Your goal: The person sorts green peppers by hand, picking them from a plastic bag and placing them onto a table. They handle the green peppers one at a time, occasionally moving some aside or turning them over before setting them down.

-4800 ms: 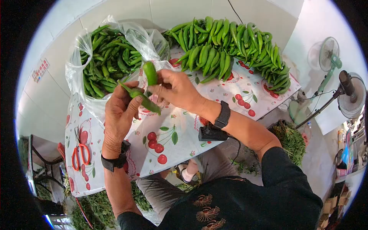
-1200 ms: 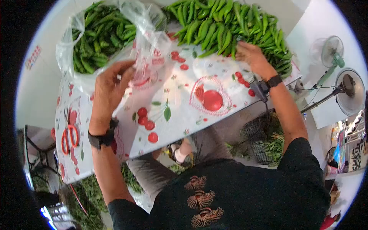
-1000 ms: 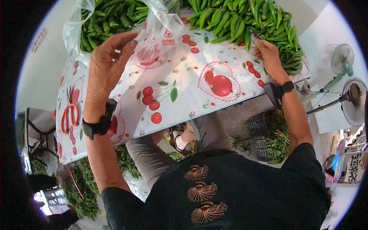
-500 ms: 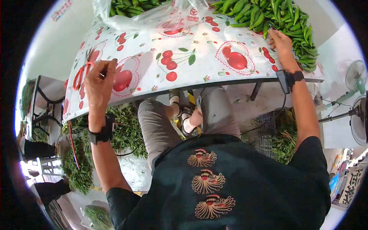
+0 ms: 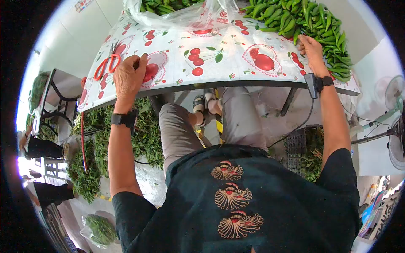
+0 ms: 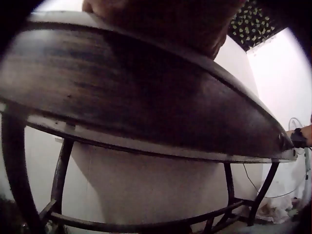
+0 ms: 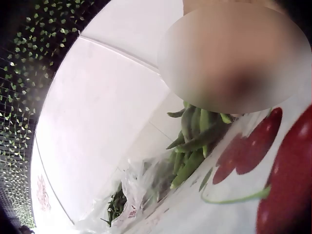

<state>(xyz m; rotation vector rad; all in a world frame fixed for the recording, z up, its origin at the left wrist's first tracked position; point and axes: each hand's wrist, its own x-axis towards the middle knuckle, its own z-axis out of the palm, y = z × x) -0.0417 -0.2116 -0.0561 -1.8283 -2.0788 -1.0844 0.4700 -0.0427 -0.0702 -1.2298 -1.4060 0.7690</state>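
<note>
My left hand [image 5: 130, 78] rests at the front left of the table, its fingers loosely curled with nothing seen in them. Beside it lie scissors [image 5: 107, 67] with orange-red handles. At the right, my right hand [image 5: 311, 49] lies on the tablecloth with relaxed fingers, its fingertips right at the front edge of a long pile of green peppers [image 5: 325, 25]. The right wrist view shows that hand blurred, with several peppers [image 7: 195, 131] behind it. A clear plastic bag [image 5: 190, 19] at the back left holds more green peppers [image 5: 166, 6].
The table's cherry-patterned cloth [image 5: 168, 59] ends at a dark front edge. Leafy plants [image 5: 109, 143] lie on the floor below, with a black crate [image 5: 295, 147] to the right. A fan [image 5: 396, 139] stands at far right; a cable hangs from the right wrist camera [image 5: 311, 84].
Peppers held in both hands at first are gone from them. The right hand went to the pile; the left drew back toward the scissors. The head view has tilted down and left.
</note>
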